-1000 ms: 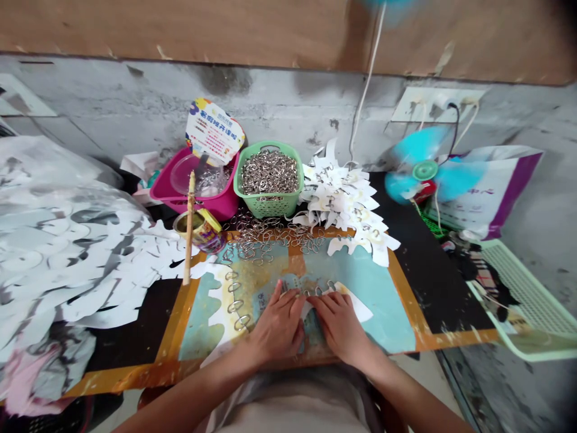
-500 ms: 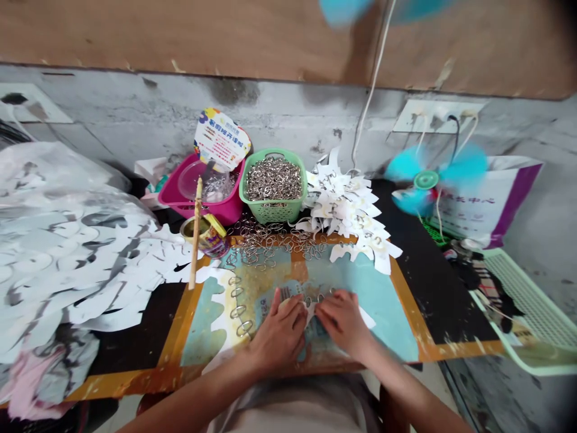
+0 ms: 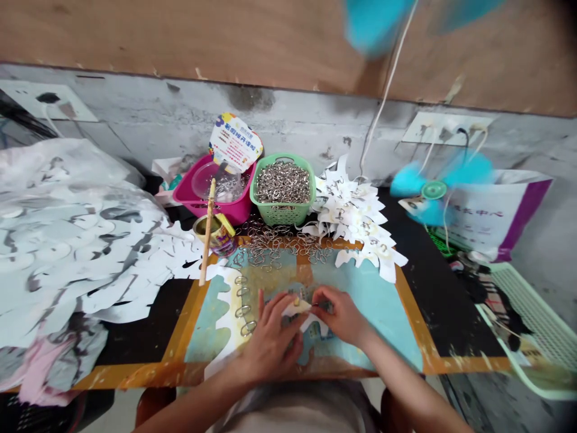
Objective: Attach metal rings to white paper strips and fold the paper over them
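My left hand (image 3: 276,334) is closed on a white cut-out piece (image 3: 295,308) with a yellowish patch, held just above the work mat. At the right end of that piece, my right hand (image 3: 339,314) pinches its edge with thumb and forefinger; any small part between those fingertips is too small to make out. Left of my hands, another white cut-out strip (image 3: 231,325) with a wavy edge lies on the mat, several oval metal rings (image 3: 243,311) along its yellowish side. Loose metal rings (image 3: 279,243) are spread at the mat's back edge.
A green basket (image 3: 282,213) full of metal rings stands behind, beside a pink basket (image 3: 193,204). A stick (image 3: 207,234) leans on an open can (image 3: 220,237). White cut-outs are piled left (image 3: 130,252) and back right (image 3: 356,210). A blue fan (image 3: 433,190) spins at right.
The cut-out piece between my hands has been lifted and turned, and its rings are now hidden. My right hand has gone from lying low over the edge to a raised pinch. The view has shifted slightly.
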`<control>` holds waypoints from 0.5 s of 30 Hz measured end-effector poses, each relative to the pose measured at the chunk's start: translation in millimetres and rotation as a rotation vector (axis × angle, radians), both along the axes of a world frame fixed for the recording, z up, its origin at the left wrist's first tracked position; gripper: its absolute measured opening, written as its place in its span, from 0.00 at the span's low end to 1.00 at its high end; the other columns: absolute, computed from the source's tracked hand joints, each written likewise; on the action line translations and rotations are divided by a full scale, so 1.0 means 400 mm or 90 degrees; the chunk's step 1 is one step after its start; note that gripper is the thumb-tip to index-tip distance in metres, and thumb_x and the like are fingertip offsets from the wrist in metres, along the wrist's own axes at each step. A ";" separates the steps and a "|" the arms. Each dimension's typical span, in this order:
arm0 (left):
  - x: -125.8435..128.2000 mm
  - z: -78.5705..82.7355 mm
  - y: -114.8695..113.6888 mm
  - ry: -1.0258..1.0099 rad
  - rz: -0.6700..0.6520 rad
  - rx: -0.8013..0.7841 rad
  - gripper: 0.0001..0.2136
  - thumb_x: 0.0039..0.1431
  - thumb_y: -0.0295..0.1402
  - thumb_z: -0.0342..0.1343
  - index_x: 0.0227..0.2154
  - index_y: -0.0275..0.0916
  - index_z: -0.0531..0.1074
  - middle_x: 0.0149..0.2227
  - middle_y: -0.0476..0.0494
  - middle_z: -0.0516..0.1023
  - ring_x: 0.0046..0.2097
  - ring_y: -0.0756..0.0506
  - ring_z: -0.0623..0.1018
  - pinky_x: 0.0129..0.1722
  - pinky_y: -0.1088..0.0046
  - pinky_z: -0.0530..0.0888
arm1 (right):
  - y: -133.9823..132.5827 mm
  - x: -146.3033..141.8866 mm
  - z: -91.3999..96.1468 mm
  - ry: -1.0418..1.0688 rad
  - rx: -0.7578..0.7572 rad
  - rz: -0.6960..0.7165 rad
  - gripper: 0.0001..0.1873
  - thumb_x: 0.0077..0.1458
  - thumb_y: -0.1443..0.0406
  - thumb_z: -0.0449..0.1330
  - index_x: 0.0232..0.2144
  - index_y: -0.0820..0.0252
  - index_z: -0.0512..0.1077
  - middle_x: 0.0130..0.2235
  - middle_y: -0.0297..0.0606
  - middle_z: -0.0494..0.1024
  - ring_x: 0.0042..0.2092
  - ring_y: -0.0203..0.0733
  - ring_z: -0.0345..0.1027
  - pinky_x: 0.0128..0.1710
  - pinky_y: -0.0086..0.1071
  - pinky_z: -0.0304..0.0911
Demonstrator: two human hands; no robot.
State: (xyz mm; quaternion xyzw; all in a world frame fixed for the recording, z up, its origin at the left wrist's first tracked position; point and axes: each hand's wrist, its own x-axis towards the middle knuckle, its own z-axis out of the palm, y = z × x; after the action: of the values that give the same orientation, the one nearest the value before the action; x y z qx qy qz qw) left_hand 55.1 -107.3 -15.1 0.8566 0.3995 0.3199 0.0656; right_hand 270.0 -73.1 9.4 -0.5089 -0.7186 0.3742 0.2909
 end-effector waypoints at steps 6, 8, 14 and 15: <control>0.047 0.068 0.000 -0.397 0.177 -0.313 0.21 0.55 0.40 0.62 0.50 0.39 0.67 0.46 0.37 0.73 0.49 0.38 0.75 0.48 0.57 0.76 | -0.040 -0.011 0.059 0.233 -0.044 -0.201 0.08 0.56 0.61 0.64 0.39 0.57 0.75 0.34 0.35 0.79 0.37 0.40 0.73 0.37 0.29 0.65; 0.081 0.089 0.019 -0.454 0.137 -0.447 0.17 0.54 0.44 0.63 0.40 0.36 0.73 0.37 0.41 0.76 0.40 0.42 0.78 0.39 0.67 0.77 | -0.050 -0.025 0.069 0.260 -0.036 -0.219 0.06 0.56 0.62 0.65 0.36 0.57 0.77 0.33 0.35 0.79 0.37 0.39 0.73 0.38 0.29 0.66; 0.119 0.102 0.052 -0.482 0.114 -0.541 0.21 0.56 0.47 0.58 0.18 0.37 0.64 0.18 0.54 0.59 0.19 0.54 0.61 0.17 0.79 0.57 | -0.062 -0.034 0.092 0.307 -0.018 -0.161 0.07 0.60 0.62 0.61 0.39 0.58 0.77 0.36 0.38 0.79 0.39 0.41 0.73 0.40 0.31 0.66; 0.116 0.102 0.051 -0.482 0.113 -0.543 0.21 0.57 0.47 0.57 0.17 0.38 0.62 0.18 0.54 0.58 0.18 0.54 0.60 0.17 0.79 0.55 | -0.061 -0.032 0.098 0.298 -0.002 -0.151 0.07 0.61 0.62 0.61 0.38 0.58 0.76 0.37 0.39 0.78 0.41 0.42 0.72 0.42 0.32 0.66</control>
State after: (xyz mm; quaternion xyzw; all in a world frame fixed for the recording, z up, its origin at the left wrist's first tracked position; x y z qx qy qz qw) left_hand 101.3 -86.8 25.8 0.5438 0.5120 0.4191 0.5162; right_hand 257.1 -97.7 48.5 -0.4896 -0.5664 0.4461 0.4904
